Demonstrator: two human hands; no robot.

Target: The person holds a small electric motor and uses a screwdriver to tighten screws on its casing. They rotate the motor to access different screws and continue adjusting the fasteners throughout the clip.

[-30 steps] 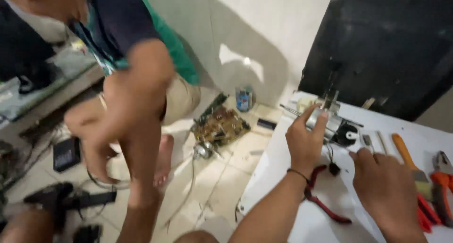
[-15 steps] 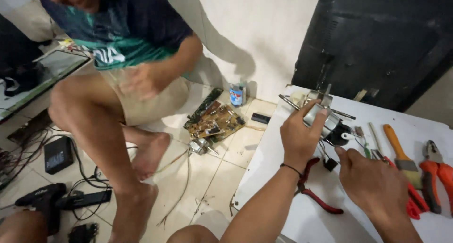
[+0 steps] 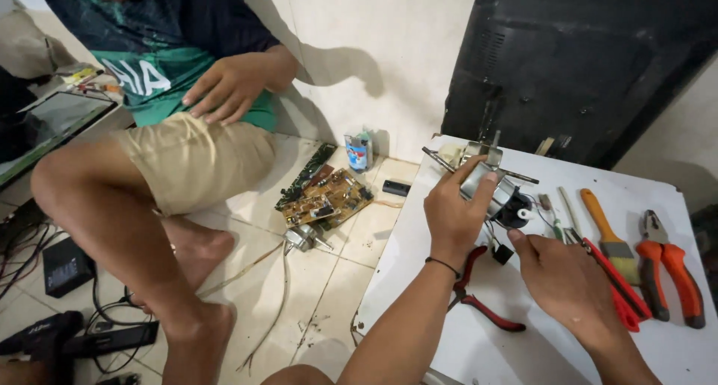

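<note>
A: Head view. Left hand (image 3: 458, 211) clamped over small motor (image 3: 490, 185) on white table (image 3: 673, 355); steadier grip than half a second back, shaft still pointing up-left.

B: Right hand (image 3: 570, 279)?

A: Just beside motor, by its wires, fingers half curled, nothing gripped; nearer motor than before. Red cutters (image 3: 479, 295) lying below motor, brush (image 3: 604, 224) and pliers (image 3: 669, 269) right of it.

B: Containers?

A: Only small can (image 3: 358, 151) on floor left of motor; contents hidden. Circuit board (image 3: 327, 199) beside can. Seated person's hand (image 3: 228, 86) now resting on thigh.
</note>
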